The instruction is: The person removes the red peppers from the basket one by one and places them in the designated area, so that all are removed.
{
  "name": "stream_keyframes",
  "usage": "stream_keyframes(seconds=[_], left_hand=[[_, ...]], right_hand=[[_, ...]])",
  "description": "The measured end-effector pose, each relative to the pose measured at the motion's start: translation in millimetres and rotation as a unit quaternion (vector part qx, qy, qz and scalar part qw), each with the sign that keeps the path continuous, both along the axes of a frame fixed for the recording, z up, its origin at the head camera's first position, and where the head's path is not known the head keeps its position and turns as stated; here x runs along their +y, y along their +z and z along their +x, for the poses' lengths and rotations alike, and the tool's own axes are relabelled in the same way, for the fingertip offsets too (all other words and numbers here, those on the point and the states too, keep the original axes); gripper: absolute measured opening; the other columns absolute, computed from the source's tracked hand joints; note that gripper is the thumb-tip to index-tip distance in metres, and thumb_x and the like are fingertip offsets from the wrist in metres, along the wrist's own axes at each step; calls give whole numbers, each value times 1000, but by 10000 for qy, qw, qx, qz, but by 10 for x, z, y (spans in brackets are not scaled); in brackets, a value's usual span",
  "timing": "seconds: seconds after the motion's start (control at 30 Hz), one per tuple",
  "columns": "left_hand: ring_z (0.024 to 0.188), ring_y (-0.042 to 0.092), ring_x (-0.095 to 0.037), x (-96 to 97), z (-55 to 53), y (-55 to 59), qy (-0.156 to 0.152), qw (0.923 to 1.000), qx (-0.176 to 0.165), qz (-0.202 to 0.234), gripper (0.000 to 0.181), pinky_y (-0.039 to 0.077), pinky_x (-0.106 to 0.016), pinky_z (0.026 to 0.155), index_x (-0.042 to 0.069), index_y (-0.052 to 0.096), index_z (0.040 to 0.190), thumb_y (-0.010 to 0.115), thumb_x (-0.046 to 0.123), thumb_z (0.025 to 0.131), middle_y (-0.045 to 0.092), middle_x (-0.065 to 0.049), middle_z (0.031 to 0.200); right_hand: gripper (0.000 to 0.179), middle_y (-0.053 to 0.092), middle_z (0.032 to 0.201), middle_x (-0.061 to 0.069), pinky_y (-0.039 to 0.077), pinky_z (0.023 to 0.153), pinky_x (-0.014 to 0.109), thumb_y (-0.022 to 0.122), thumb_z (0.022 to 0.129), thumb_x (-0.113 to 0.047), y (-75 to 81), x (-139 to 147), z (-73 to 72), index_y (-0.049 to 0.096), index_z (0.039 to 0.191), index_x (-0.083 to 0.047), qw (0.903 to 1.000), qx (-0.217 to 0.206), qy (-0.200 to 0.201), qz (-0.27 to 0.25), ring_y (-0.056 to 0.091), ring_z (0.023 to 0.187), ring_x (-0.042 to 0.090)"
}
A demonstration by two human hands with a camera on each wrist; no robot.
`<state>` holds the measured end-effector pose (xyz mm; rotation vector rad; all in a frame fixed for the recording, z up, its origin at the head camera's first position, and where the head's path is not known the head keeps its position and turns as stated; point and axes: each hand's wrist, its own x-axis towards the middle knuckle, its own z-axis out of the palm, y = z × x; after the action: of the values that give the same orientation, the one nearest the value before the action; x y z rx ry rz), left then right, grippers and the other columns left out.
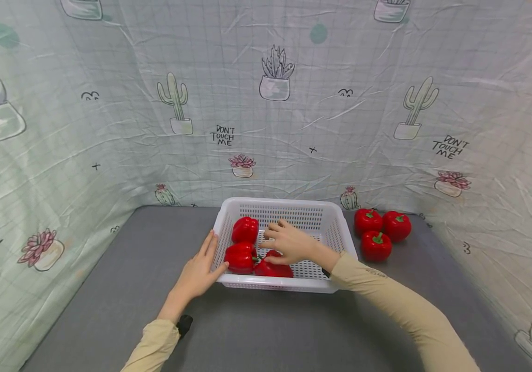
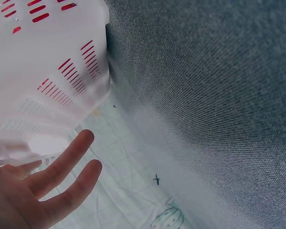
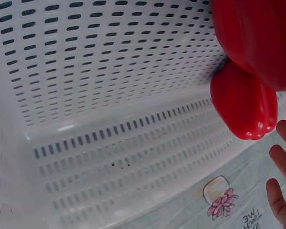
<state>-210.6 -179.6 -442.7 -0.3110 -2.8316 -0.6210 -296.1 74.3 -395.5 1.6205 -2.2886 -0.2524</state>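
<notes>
A white slotted plastic basket (image 1: 277, 283) holds three red bell peppers in its left half: one at the back (image 1: 245, 229), one at the front left (image 1: 240, 258) and one beside it (image 1: 276, 268), partly under my right hand. That right hand (image 1: 292, 243) hovers inside the basket, fingers spread and loosely bent, thumb over the nearest pepper. Whether the thumb touches it is unclear. In the right wrist view the fingertips (image 3: 282, 160) stand apart from the peppers (image 3: 243, 100). My left hand (image 1: 200, 269) rests at the basket's left rim, fingers extended along its outside.
Three more red bell peppers (image 1: 376, 246) are grouped on the grey tabletop (image 1: 275, 330) just right of the basket. A patterned cloth (image 1: 293, 129) with cactus drawings hangs behind the table and along both sides.
</notes>
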Motion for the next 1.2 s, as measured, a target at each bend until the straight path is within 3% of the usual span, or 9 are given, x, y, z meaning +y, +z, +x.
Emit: stream_keyframes(seconds=[0.27, 0.53, 0.9, 1.2], left_hand=[[115, 49, -37, 5, 14, -5, 33, 10000, -69, -4, 77, 48, -53, 79, 4, 21, 141, 54, 40, 82, 18, -14, 149], [113, 50, -38, 7, 34, -4, 31, 10000, -2, 45, 76, 49, -52, 77, 2, 23, 141, 55, 38, 82, 20, -16, 148], [114, 49, -38, 7, 13, 16, 4, 10000, -95, 12, 77, 49, -51, 78, 3, 21, 141, 54, 40, 82, 18, -15, 148], [112, 51, -38, 7, 4, 16, -8, 10000, -92, 10, 77, 49, -51, 78, 3, 20, 141, 54, 39, 82, 18, -15, 149]], right_hand=[[38, 59, 96, -4, 36, 74, 30, 43, 85, -54, -145, 56, -38, 64, 104, -28, 9996, -91, -81, 256, 44, 90, 13], [52, 59, 97, -4, 36, 73, 27, 43, 78, -66, -195, 59, -25, 62, 109, -28, 9991, -203, -110, 350, 45, 91, 12], [48, 61, 106, -2, 40, 82, 33, 45, 82, -58, -212, 71, -54, 56, 117, -27, 9941, -633, -669, 565, 47, 97, 15], [55, 61, 104, 0, 39, 78, 29, 43, 80, -63, -223, 69, -39, 53, 121, -26, 9908, -812, -831, 695, 48, 93, 15]])
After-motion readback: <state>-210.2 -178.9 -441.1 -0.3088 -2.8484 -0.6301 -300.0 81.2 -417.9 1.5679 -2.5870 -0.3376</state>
